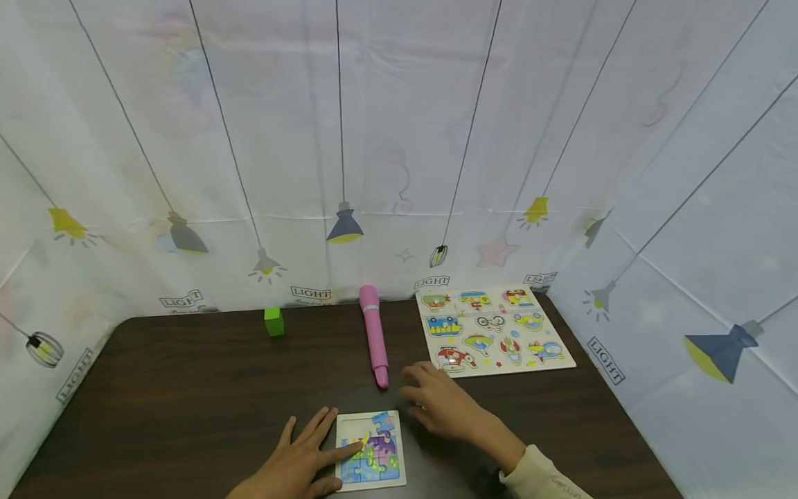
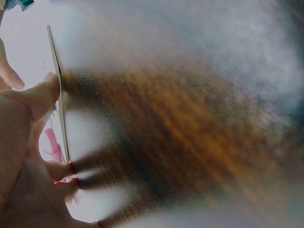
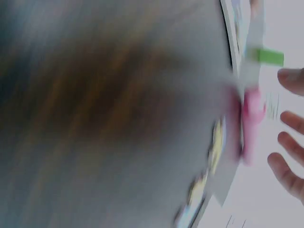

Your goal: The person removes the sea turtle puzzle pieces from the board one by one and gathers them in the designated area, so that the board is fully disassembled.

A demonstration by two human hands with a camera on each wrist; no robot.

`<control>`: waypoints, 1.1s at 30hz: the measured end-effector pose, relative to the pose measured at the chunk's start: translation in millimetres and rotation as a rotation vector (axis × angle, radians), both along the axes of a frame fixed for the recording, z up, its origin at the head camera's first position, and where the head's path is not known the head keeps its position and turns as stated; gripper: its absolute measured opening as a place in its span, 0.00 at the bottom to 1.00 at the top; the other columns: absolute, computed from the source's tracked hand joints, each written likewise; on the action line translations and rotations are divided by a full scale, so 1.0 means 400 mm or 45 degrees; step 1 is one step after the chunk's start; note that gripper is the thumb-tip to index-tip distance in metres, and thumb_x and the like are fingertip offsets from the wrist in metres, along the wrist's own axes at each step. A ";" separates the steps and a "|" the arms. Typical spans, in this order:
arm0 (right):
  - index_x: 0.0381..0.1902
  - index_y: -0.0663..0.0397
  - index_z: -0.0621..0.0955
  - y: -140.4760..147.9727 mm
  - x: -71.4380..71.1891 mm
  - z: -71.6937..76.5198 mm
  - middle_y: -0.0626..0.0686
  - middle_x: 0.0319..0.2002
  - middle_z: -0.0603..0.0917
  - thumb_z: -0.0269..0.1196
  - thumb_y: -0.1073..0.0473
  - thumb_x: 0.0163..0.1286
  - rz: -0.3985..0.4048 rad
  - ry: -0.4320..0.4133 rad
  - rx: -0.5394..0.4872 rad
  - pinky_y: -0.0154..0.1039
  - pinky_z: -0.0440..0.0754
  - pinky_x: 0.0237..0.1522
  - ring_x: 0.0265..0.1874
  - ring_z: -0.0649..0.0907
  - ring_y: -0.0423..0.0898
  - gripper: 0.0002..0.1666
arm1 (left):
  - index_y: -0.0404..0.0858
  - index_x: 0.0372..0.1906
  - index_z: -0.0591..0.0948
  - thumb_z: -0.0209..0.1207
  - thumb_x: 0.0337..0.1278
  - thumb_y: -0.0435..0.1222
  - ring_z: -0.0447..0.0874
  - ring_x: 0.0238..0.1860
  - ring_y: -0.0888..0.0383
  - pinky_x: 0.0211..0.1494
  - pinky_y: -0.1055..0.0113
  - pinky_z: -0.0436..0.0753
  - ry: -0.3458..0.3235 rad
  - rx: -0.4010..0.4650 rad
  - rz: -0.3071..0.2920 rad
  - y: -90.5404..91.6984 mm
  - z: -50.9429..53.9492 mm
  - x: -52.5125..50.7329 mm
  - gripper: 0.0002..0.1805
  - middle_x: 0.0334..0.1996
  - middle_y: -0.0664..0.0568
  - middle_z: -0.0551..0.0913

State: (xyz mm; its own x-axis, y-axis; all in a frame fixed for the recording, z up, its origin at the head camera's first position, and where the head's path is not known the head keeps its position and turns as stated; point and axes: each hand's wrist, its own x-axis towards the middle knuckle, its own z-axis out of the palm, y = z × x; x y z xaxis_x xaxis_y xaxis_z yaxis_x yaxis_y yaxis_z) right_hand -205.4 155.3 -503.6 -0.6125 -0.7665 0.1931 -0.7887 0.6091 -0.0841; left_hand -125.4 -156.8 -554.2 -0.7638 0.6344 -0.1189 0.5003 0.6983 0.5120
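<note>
At the near edge of a dark table (image 1: pixel 187 409), a pale-framed jigsaw tray (image 1: pixel 354 425) lies flat, long axis running near to far. Blue, purple and green pieces fill its near part; pale backing shows at far left. A person's left hand (image 1: pixel 299 461) rests there, fingers spread, one across the pieces. To the right, the right hand (image 1: pixel 445 405) hovers palm down, fingers apart and bent. Beyond lie a pink marker (image 1: pixel 374 333), a picture board (image 1: pixel 530 366) at right and a green block (image 1: pixel 274 322) at far left.

White cloth (image 1: pixel 411 104) printed with hanging lamps (image 1: pixel 345 227) fills the upper frame. A dark-brown, wood-grained tabletop (image 1: pixel 187 402) spans the bottom.
</note>
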 end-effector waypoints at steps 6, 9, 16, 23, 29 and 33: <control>0.57 0.40 0.86 -0.086 0.036 -0.021 0.56 0.67 0.75 0.72 0.50 0.68 0.091 0.027 0.230 0.52 0.81 0.54 0.66 0.72 0.55 0.19 | 0.65 0.76 0.68 0.52 0.70 0.62 0.45 0.79 0.32 0.64 0.16 0.46 0.010 -0.009 -0.009 0.001 0.004 0.003 0.32 0.80 0.33 0.50; 0.54 0.42 0.87 -0.103 0.046 -0.035 0.55 0.65 0.77 0.73 0.47 0.66 0.048 0.067 0.251 0.50 0.80 0.52 0.62 0.74 0.54 0.19 | 0.64 0.76 0.68 0.51 0.70 0.62 0.46 0.79 0.31 0.63 0.16 0.46 0.008 0.004 -0.020 0.002 0.006 0.004 0.32 0.80 0.33 0.50; 0.51 0.46 0.87 -0.116 0.049 -0.041 0.52 0.60 0.79 0.74 0.48 0.65 -0.030 0.003 0.237 0.47 0.79 0.51 0.58 0.75 0.51 0.19 | 0.64 0.76 0.68 0.53 0.69 0.62 0.45 0.79 0.32 0.64 0.17 0.46 0.004 -0.010 -0.006 0.001 0.007 0.004 0.32 0.80 0.33 0.50; 0.50 0.47 0.83 -0.118 0.046 -0.039 0.49 0.52 0.82 0.74 0.52 0.66 -0.061 -0.120 0.142 0.43 0.78 0.49 0.52 0.76 0.47 0.18 | 0.63 0.75 0.69 0.53 0.69 0.61 0.46 0.79 0.31 0.63 0.16 0.46 0.000 0.019 -0.009 0.000 0.008 0.006 0.32 0.80 0.32 0.50; 0.45 0.46 0.83 -0.112 0.041 -0.038 0.44 0.41 0.85 0.71 0.60 0.66 -0.040 -0.216 0.004 0.37 0.75 0.43 0.42 0.77 0.41 0.11 | 0.64 0.75 0.69 0.55 0.69 0.61 0.45 0.79 0.32 0.63 0.16 0.45 -0.010 0.011 -0.006 0.000 0.007 0.005 0.32 0.80 0.33 0.50; 0.40 0.47 0.83 -0.107 0.033 -0.033 0.43 0.38 0.85 0.72 0.62 0.66 -0.025 -0.292 -0.074 0.38 0.77 0.44 0.40 0.77 0.39 0.08 | 0.65 0.76 0.68 0.56 0.69 0.60 0.44 0.80 0.33 0.64 0.17 0.45 -0.011 -0.005 0.000 0.000 0.006 0.004 0.32 0.80 0.34 0.49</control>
State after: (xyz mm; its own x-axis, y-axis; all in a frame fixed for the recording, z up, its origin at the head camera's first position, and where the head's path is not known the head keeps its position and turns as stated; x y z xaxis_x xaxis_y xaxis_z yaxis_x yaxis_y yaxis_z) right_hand -192.1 112.4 -516.8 -0.6604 -0.7455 0.0905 -0.7327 0.6133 -0.2949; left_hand -123.7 -156.9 -551.6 -0.7627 0.6340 -0.1281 0.4960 0.7003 0.5134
